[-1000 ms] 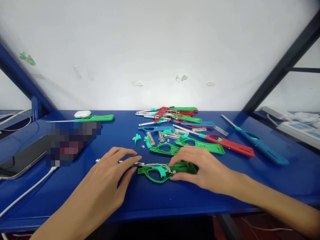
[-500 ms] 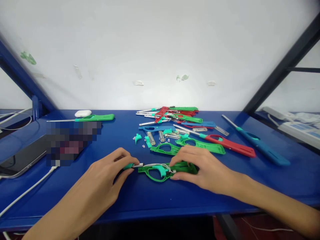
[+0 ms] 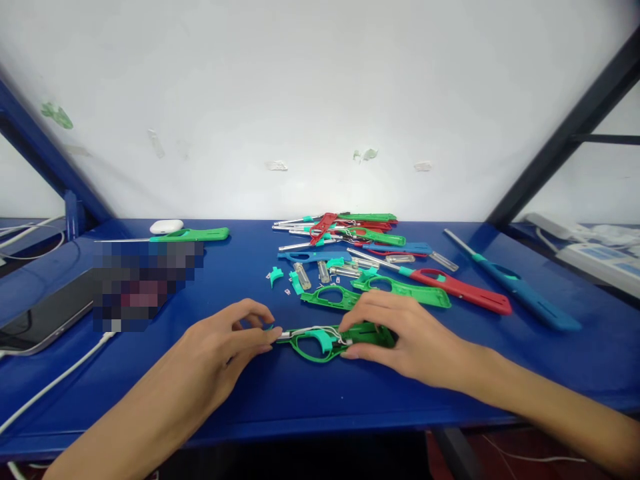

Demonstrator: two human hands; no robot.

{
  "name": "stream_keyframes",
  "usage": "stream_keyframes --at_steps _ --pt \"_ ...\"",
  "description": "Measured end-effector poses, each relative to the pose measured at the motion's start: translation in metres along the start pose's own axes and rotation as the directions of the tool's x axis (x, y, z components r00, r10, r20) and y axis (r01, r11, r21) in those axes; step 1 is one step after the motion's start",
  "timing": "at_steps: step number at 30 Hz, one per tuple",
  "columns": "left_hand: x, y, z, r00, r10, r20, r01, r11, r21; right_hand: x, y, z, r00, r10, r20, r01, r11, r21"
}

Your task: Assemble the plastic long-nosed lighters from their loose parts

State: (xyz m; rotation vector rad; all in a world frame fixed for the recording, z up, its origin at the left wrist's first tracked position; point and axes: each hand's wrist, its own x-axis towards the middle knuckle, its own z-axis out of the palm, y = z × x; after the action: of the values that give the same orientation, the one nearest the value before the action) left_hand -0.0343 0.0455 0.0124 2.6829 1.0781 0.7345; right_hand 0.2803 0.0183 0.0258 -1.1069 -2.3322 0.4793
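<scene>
A green lighter half-shell (image 3: 320,341) with a teal trigger and white wires lies on the blue table (image 3: 310,400) near the front edge. My right hand (image 3: 400,337) presses down on its right end, fingers curled over the handle. My left hand (image 3: 227,343) pinches the metal nozzle tube and its teal collar at the shell's left end; most of the tube is hidden under the fingers.
Behind lies a pile of red, green and blue lighter parts (image 3: 350,247), small clear tubes (image 3: 301,275), a red lighter (image 3: 460,288) and a blue lighter (image 3: 520,290). A green lighter (image 3: 190,235) and white case (image 3: 167,227) sit back left; a phone (image 3: 45,320) with cable at left.
My left hand closed from flat and spread into a pinch on the nozzle tube and slid it right against the green shell. My right hand stayed put.
</scene>
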Motion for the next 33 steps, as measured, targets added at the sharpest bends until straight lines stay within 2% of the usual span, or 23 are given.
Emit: stream_keyframes --at_steps 4,17,24,29,33 --pt "0.000 0.005 -0.004 0.999 -0.010 0.041 0.012 0.999 -0.034 0.000 -0.001 0.000 1.000 0.000 0.000 0.000 1.000 -0.005" --pt "0.003 0.003 0.006 0.998 -0.037 -0.055 0.035 0.998 -0.045 0.000 0.000 0.000 1.000 0.006 0.014 -0.006 1.000 -0.008" --pt "-0.001 -0.003 0.006 1.000 -0.025 -0.009 0.025 1.000 -0.011 0.000 0.001 0.000 1.000 0.018 0.020 -0.018 1.000 -0.015" --pt "-0.004 0.003 0.000 0.999 -0.014 0.047 0.013 1.000 0.017 0.000 0.000 0.000 1.000 0.009 0.011 -0.008 1.000 -0.012" --pt "-0.001 0.006 0.000 1.000 0.000 0.029 0.001 1.000 -0.019 0.001 0.000 -0.001 1.000 0.004 0.016 -0.004 1.000 -0.013"
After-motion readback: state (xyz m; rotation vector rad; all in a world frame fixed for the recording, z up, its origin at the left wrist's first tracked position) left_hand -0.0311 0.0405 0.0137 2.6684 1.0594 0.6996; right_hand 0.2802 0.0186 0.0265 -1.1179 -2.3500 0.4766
